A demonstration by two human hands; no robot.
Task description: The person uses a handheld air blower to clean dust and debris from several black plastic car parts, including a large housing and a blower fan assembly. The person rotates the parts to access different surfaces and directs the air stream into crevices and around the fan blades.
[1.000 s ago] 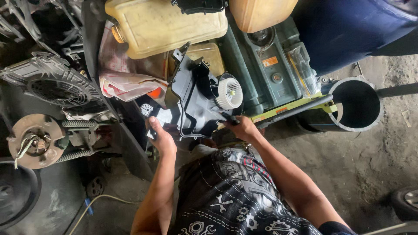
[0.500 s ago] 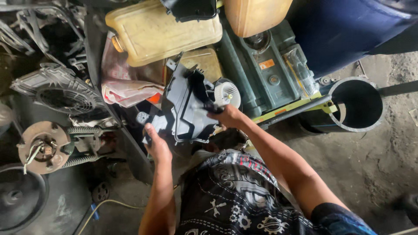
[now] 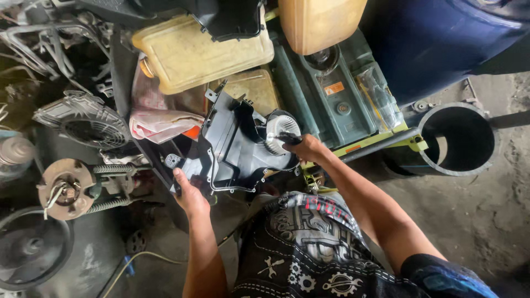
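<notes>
head cam, looking down, close; single view

**A crowded workshop corner on a dusty concrete floor**

The grey concrete floor (image 3: pixel 486 221) is stained and gritty, lit by soft daylight. A black open pipe (image 3: pixel 461 138) stands on the right. Far off lie a yellowed plastic can (image 3: pixel 193 52), a green battery (image 3: pixel 331 94) and a blue drum (image 3: pixel 441 38). On the left sit a fan (image 3: pixel 83 118), a coil spring strut (image 3: pixel 88 185) and a pulley wheel (image 3: pixel 30 248).
</notes>
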